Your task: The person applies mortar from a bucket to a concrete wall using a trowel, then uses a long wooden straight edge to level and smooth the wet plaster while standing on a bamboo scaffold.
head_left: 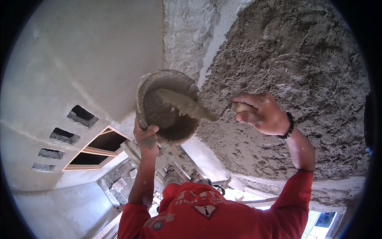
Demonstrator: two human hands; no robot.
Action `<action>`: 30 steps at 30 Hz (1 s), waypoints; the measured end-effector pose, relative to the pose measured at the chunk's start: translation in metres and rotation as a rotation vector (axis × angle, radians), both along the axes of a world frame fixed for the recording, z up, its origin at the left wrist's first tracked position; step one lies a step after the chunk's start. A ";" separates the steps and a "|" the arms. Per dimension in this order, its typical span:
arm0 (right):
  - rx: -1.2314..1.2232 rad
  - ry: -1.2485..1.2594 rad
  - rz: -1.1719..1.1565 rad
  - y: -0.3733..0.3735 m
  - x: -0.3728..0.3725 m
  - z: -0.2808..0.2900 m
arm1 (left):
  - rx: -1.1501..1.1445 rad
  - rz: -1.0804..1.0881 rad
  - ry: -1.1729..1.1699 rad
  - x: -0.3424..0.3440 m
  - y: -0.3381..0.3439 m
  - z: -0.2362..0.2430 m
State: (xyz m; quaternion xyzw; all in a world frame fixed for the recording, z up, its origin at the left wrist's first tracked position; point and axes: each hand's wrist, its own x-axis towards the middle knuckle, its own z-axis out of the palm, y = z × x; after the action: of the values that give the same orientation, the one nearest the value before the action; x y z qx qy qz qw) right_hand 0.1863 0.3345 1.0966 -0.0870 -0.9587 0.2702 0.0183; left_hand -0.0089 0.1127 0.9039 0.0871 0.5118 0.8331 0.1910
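My left hand (pixel 148 139) grips the rim of a round, mortar-crusted bucket (pixel 144 85) and holds it tilted up in front of the wall. Wet grey-brown mortar (pixel 161 115) lies inside it. In my right hand (pixel 264 113) is the pale handle of a trowel (pixel 207 114), fingers wrapped round it. The trowel's blade, coated with mortar, reaches left across the bucket's mouth; its far end is over the mortar. Rough, fresh-looking mortar covers the wall (pixel 286 71) behind and to the right of my right hand.
To the left a smooth grey wall (pixel 99 47) has several rectangular holes (pixel 82 115) and a wooden-framed window opening (pixel 97 149). Below me are planks (pixel 131 153), my feet and rubble on the floor (pixel 119 185). A whitish wall strip (pixel 187 36) borders the rough mortar.
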 end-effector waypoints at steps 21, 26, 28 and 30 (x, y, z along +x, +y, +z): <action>0.544 -0.383 0.028 0.027 0.012 -0.075 | -0.092 -0.165 0.153 0.028 0.041 0.003; 0.938 -0.287 -0.050 0.016 -0.024 -0.113 | -0.015 -0.201 0.209 0.034 0.053 0.011; 0.951 -0.230 -0.022 0.019 -0.025 -0.128 | 0.014 -0.229 0.231 0.030 0.061 0.011; 0.855 -0.182 0.020 0.017 -0.022 -0.140 | 0.030 -0.241 0.165 0.027 0.067 0.010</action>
State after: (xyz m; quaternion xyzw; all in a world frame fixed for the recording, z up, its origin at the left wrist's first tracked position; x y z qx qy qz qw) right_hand 0.1642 0.3518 0.9563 -0.0858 -0.9829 -0.1595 -0.0343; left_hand 0.0179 0.1795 0.9136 0.2188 0.4991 0.8016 0.2456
